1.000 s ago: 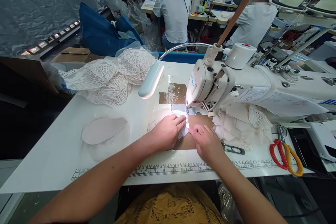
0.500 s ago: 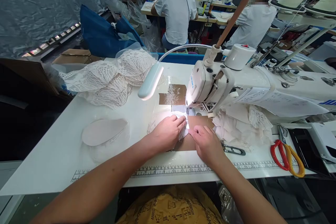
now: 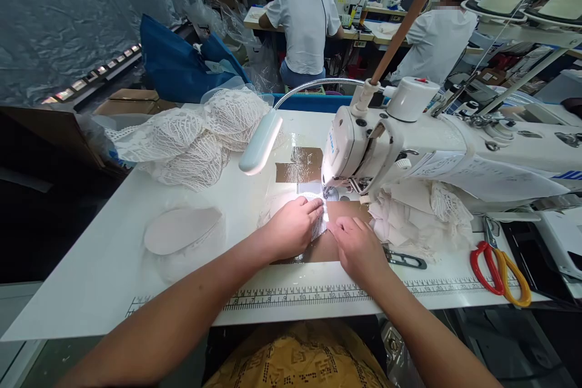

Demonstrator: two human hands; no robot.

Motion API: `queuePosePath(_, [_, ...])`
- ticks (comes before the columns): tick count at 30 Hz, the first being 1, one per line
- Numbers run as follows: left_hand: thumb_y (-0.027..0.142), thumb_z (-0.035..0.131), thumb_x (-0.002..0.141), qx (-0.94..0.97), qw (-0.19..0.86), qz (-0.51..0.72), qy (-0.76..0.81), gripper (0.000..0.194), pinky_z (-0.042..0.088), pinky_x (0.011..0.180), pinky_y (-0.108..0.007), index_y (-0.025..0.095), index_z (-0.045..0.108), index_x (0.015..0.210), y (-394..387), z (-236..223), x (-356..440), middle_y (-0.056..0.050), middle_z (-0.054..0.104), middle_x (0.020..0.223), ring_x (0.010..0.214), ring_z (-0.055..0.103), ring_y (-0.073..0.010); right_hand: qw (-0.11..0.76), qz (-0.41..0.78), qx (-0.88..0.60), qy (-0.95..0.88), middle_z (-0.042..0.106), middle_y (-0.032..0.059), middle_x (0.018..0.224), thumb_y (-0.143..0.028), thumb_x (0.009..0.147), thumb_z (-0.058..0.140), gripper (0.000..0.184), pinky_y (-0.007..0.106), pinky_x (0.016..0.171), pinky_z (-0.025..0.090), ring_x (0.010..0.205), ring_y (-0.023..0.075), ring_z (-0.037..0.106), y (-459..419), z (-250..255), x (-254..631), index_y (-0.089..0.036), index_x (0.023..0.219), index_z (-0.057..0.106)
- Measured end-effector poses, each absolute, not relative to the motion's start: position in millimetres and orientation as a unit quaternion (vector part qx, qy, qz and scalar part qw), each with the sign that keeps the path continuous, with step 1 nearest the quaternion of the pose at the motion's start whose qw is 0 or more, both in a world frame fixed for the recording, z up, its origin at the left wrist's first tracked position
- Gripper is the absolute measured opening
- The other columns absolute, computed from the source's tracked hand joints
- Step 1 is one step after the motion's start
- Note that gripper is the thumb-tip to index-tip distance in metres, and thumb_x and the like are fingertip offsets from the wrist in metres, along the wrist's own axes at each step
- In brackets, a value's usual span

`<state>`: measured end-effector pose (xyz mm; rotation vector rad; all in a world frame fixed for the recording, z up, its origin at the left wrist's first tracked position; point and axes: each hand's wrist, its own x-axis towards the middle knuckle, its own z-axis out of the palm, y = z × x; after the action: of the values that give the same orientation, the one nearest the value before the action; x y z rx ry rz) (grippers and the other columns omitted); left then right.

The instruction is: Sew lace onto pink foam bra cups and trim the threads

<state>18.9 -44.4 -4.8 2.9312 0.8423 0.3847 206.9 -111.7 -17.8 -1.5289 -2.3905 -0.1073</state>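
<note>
A piece of white lace fabric [image 3: 320, 227] lies under the needle area of a white sewing machine [image 3: 348, 142]. My left hand [image 3: 291, 227] rests on it just left of the presser foot, fingers bent and held together, gripping the fabric. My right hand [image 3: 361, 251] pinches the near right edge of the same lace between thumb and forefinger. Part of the lace is hidden beneath my left hand. Brown tape [image 3: 348, 211] covers the machine bed around the needle.
Pale rounded pieces [image 3: 182, 231] lie at the left, with a white lace heap [image 3: 191, 133] behind. Crumpled fabric [image 3: 409, 218], a thread snipper [image 3: 407, 259] and scissors [image 3: 500, 273] sit at the right. A lamp [image 3: 261, 142] overhangs the table. Co-workers [image 3: 304, 24] sit beyond.
The view has shifted very slightly. Both hands keep nearly the same place on the lace, and no hold has visibly changed.
</note>
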Motion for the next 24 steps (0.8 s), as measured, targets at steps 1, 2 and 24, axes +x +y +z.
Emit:
queuePosePath(1, [0.009, 0.048, 0.080, 0.953, 0.036, 0.123, 0.274, 0.045, 0.049, 0.081, -0.035, 0.000, 0.059, 0.123, -42.7, -5.5, 18.7, -0.019, 0.058, 0.128, 0.091, 0.056, -0.0250, 0.149, -0.038, -0.534, -0.832, 0.059, 0.0064, 0.080, -0.001, 0.081, 0.044, 0.035, 0.029, 0.064, 0.029, 0.071, 0.0196, 0.042, -111.0, -17.7, 206.8, -0.016, 0.104, 0.066])
queuePosePath(2, [0.010, 0.048, 0.080, 0.953, 0.038, 0.120, 0.274, 0.046, 0.049, 0.080, -0.036, 0.001, 0.058, 0.124, -40.9, -6.0, 18.4, -0.019, 0.058, 0.129, 0.089, 0.056, -0.0247, 0.148, -0.038, -0.535, -0.831, 0.059, 0.0065, 0.080, -0.001, 0.081, 0.044, 0.035, 0.029, 0.064, 0.029, 0.071, 0.0196, 0.042, -110.3, -17.5, 206.7, -0.016, 0.104, 0.066])
queuePosePath(24, [0.013, 0.050, 0.084, 0.969, 0.009, 0.069, 0.236, 0.045, 0.046, 0.080, -0.038, 0.006, 0.056, 0.128, 2.0, -1.9, 11.2, -0.018, 0.055, 0.134, 0.096, 0.056, -0.0271, 0.002, 0.022, -0.582, -0.813, 0.063, 0.0081, 0.097, -0.004, 0.083, 0.043, 0.041, 0.030, 0.068, 0.036, 0.083, 0.0202, 0.054, -73.7, 3.1, 202.4, -0.020, 0.115, 0.063])
